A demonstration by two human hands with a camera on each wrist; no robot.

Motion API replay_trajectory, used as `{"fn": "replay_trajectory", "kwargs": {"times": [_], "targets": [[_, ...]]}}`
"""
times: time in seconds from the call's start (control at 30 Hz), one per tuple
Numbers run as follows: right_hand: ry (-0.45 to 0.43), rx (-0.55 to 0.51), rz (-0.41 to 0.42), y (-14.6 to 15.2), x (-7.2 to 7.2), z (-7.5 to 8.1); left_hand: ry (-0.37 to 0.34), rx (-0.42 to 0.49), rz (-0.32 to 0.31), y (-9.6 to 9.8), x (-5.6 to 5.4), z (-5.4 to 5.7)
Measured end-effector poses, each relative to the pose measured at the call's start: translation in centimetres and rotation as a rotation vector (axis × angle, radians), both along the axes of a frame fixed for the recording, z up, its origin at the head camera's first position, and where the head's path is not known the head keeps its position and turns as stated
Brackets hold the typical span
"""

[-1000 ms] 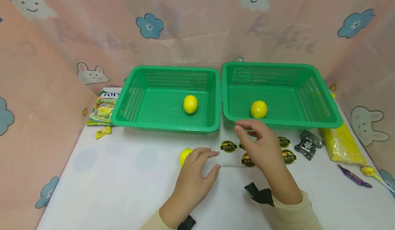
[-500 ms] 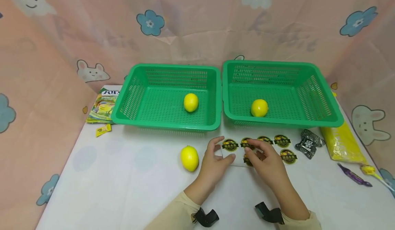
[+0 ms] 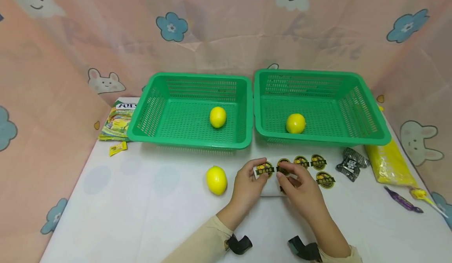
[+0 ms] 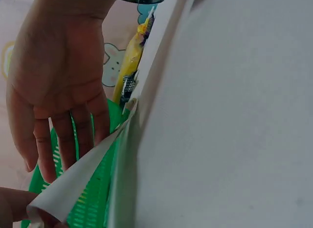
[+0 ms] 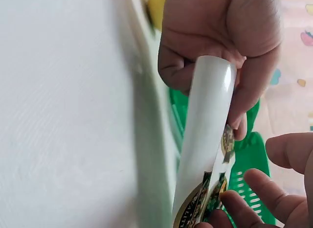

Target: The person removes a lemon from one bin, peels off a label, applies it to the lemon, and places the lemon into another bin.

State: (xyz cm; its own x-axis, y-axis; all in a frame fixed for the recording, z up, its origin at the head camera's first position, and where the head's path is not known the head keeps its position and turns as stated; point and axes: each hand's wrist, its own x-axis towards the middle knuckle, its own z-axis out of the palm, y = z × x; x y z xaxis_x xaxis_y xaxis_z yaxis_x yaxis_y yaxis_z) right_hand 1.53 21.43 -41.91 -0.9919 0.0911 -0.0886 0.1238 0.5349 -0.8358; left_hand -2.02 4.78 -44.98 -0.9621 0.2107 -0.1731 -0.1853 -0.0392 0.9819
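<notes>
One white paper sheet (image 5: 208,115) with round black-and-gold stickers (image 3: 325,179), edge pinched in left hand (image 3: 246,188); right hand (image 3: 305,190), grip spread, at stickers; oval yellow lemon (image 3: 216,180) near left hand

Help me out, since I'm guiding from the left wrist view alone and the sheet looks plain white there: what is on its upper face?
Observer: The head view shows round black-and-gold stickers on the sheet.
Operator: I see green mesh too. What lies inside it?
Observer: In the head view there are two baskets: a lemon sits in the left basket and a second lemon in the right basket.
Operator: Is that all the fruit?
Observer: No, a third lemon lies on the white table, to the left of the left hand.
</notes>
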Motion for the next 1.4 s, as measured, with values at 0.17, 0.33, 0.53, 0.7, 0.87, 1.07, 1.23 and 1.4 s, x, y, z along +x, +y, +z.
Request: {"fn": "replay_trajectory", "kwargs": {"times": [0.17, 0.33, 0.53, 0.7, 0.87, 1.07, 1.23, 1.4], "targets": [[0.062, 0.068, 0.001, -0.3, 0.8, 0.6, 0.043, 0.121, -0.015, -0.6, 1.4, 0.8], [0.109, 0.086, -0.009, -1.0, 1.2, 1.2, 0.051, 0.203, -0.051, -1.1, 2.2, 1.3], [0.123, 0.125, -0.070, -1.7, 1.4, 1.4, 0.067, 0.243, -0.073, -1.1, 2.4, 1.1], [0.122, 0.169, -0.132, -1.7, 1.4, 1.5, 0.148, 0.203, -0.090, -1.1, 2.5, 0.8], [0.101, 0.167, -0.155, -1.2, 1.4, 1.4, 0.143, 0.189, -0.102, -1.1, 2.4, 0.7], [0.117, 0.156, -0.152, -0.8, 1.2, 1.1, 0.081, 0.162, -0.107, -1.0, 2.3, 0.9], [0.141, 0.171, -0.127, -0.6, 0.9, 0.8, 0.084, 0.126, -0.086, -0.9, 2.2, 0.6], [0.170, 0.205, -0.130, -0.7, 0.8, 0.7, 0.075, 0.089, -0.059, -0.6, 2.3, 0.8]]}}
